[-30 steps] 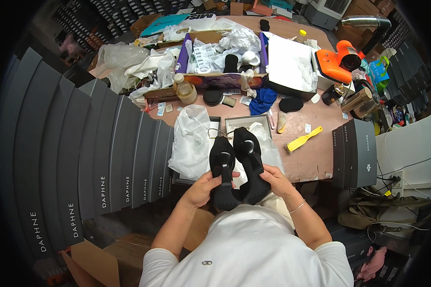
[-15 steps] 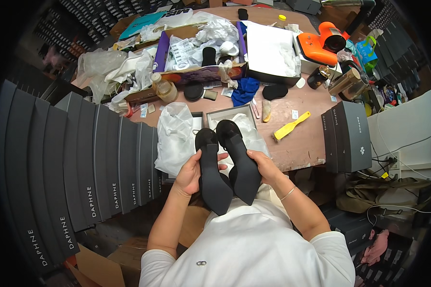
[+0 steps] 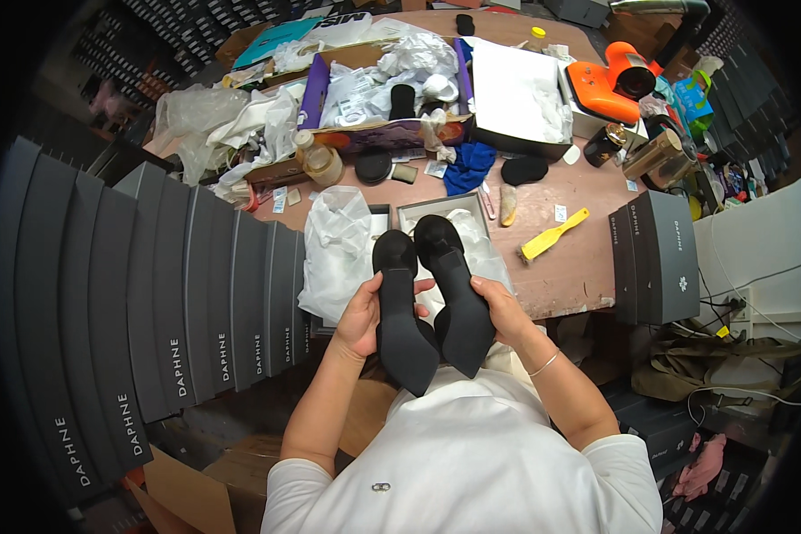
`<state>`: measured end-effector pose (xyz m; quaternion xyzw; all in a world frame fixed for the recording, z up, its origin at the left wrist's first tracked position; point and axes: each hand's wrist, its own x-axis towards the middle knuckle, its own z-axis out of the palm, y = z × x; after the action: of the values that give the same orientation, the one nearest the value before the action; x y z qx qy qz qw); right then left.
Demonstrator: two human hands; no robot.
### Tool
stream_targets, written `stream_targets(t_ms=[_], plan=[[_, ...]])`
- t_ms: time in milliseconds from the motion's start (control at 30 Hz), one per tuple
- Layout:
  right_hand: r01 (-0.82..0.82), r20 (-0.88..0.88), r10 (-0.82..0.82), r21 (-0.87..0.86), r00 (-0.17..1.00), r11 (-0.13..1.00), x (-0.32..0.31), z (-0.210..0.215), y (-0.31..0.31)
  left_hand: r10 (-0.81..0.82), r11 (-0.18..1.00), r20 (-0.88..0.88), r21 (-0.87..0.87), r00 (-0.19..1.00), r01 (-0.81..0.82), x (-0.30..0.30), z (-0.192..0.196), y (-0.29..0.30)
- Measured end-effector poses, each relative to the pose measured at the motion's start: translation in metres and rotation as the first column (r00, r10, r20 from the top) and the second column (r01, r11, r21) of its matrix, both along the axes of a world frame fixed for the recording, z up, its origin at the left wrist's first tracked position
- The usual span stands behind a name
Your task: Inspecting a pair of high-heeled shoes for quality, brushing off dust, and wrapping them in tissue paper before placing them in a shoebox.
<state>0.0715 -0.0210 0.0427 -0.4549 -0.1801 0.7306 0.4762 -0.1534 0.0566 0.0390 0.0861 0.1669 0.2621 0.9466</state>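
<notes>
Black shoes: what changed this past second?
The black shoes have tipped so their soles now face the camera much more fully. Nothing was released: left hand and right hand still hold one each. The yellow brush and blue cloth stayed put.

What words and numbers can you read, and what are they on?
I won't copy words out, but here's where they are:
Left grey boxes: pale capitals, readable.
Right grey boxes: pale capitals, flower sign.
White packaging at the back: big dark letters.
Table label: too small.
Black shoes: none visible.
</notes>
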Motion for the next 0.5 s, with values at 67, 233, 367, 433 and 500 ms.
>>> stream_targets(t_ms=[67,233,367,433,500], plan=[[-0.007,-0.001,0.007,0.036,1.000,0.999,-0.001,0.001,0.000,0.006,1.000,0.007,0.003,1.000,-0.006,-0.001,0.000,0.000],[-0.038,0.011,0.038,0.069,0.999,0.997,-0.008,0.003,0.000,0.030,0.999,0.038,0.022,0.999,-0.031,-0.010,0.000,-0.004],[-0.066,-0.004,0.067,0.105,0.998,0.992,-0.012,0.009,-0.001,0.029,0.998,0.056,0.049,0.998,-0.032,-0.012,0.000,-0.005],[-0.076,-0.002,0.077,0.111,0.997,0.991,-0.012,0.010,-0.002,0.025,0.999,0.025,0.045,0.999,-0.026,-0.012,0.001,-0.004],[-0.095,0.006,0.095,0.122,0.995,0.988,-0.011,0.009,-0.001,0.025,0.998,0.012,0.060,1.000,-0.026,-0.012,0.003,-0.003]])
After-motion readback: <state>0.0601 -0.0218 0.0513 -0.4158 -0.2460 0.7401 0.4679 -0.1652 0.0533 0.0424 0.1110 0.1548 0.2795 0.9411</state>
